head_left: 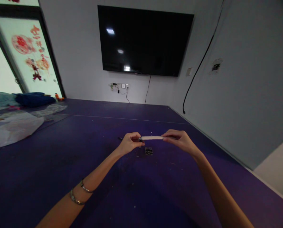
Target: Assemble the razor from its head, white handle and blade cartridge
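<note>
A pale, flat, narrow strip (152, 137) is stretched level between my two hands, above the purple floor. My left hand (131, 142), with two bracelets on its forearm, pinches the strip's left end, where a small dark metallic piece (140, 139) shows at the fingertips. At the right end, my right hand (178, 139) grips the strip between thumb and fingers. Just below the strip, a small dark rectangular item (148, 151) lies on the floor; its kind is too small to tell. Behind my left hand a small black object (120, 138) pokes out.
Purple flooring (96, 177) with small white specks spreads around me. Clear plastic sheeting (18, 128) and blue cloth (35, 98) lie at the left by a glass door (25, 50). A television (145, 41) hangs on the far wall; a black cable (198, 68) dangles at right.
</note>
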Demonstrator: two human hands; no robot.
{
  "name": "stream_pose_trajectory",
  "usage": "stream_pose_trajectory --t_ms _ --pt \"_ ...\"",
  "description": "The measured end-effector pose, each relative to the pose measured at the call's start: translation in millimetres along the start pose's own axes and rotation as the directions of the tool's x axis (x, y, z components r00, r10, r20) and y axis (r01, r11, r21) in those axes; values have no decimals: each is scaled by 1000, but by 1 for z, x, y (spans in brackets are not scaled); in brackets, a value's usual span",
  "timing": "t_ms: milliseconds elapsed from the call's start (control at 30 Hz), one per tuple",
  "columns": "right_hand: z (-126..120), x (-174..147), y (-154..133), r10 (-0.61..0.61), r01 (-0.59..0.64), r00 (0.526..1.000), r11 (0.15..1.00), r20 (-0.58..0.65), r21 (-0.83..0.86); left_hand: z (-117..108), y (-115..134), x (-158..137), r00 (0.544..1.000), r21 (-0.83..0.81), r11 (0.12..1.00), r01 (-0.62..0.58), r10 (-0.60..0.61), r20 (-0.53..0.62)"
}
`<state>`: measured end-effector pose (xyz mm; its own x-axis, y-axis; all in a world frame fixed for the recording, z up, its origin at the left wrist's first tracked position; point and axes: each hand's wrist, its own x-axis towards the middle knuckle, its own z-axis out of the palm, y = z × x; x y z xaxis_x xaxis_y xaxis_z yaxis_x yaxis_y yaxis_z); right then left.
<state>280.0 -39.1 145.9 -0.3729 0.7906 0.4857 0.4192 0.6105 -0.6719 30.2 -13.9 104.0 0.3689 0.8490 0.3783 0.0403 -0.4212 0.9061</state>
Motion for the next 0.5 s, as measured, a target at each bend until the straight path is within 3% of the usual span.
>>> stream_pose_trajectory --t_ms 233,367,500 --pt "0 -1 0 0 -1 1000 1000 -25 -23 1 1 -1 1000 -35 999 19 -18 3" --pt "1 0 -3 -11 11 1000 1000 23 -17 1 -1 -1 1000 -25 999 21 -21 10" --pt "1 -1 -4 -10 9 999 999 -32 -39 2 -3 -1 1000 -37 999 11 -11 6"
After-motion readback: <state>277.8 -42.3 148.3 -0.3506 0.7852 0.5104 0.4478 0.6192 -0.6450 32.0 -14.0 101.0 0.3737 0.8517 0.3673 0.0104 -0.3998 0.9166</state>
